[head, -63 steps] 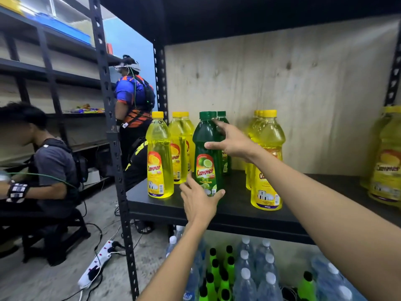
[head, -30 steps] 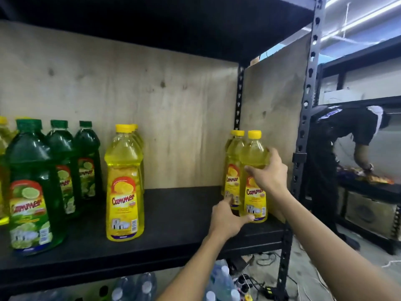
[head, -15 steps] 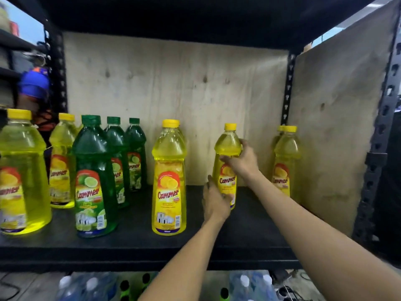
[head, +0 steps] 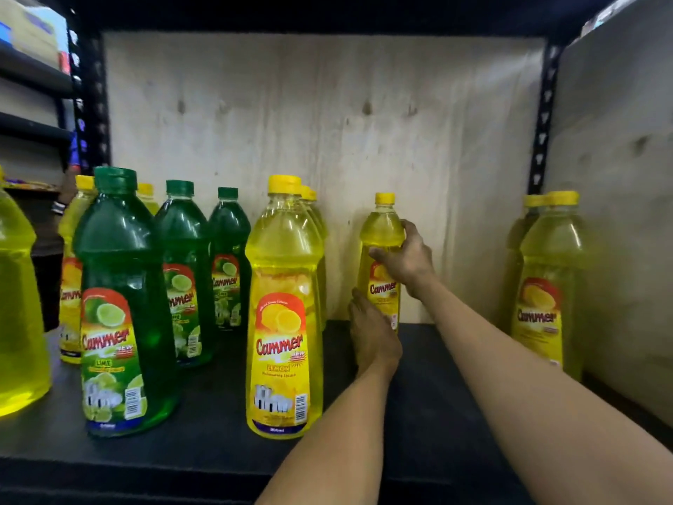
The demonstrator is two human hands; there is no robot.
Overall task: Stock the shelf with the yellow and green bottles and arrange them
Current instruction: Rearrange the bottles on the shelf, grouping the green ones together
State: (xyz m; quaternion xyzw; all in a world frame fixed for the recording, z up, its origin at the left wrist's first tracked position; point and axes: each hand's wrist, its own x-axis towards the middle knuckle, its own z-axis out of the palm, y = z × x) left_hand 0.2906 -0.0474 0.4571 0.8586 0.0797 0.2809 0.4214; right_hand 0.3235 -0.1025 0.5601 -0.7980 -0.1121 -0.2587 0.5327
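A yellow lemon bottle (head: 381, 235) stands upright near the back wall of the black shelf (head: 429, 402). My right hand (head: 408, 262) grips its shoulder from the right. My left hand (head: 371, 331) lies against its lower left side, fingers straight. A row of yellow bottles (head: 284, 308) stands just to the left, front to back. Three green lime bottles (head: 124, 304) form a row further left. Two more yellow bottles (head: 546, 282) stand at the right side panel.
More yellow bottles stand at the far left (head: 18, 308) and behind the green row (head: 74, 264). A plywood back wall (head: 346, 114) and right side panel (head: 619, 176) close the shelf. Black perforated posts (head: 542, 118) frame it.
Both hands carried one yellow bottle from the pair at the right panel leftward and pushed it back toward the wall, beside the yellow row. The view has moved closer.
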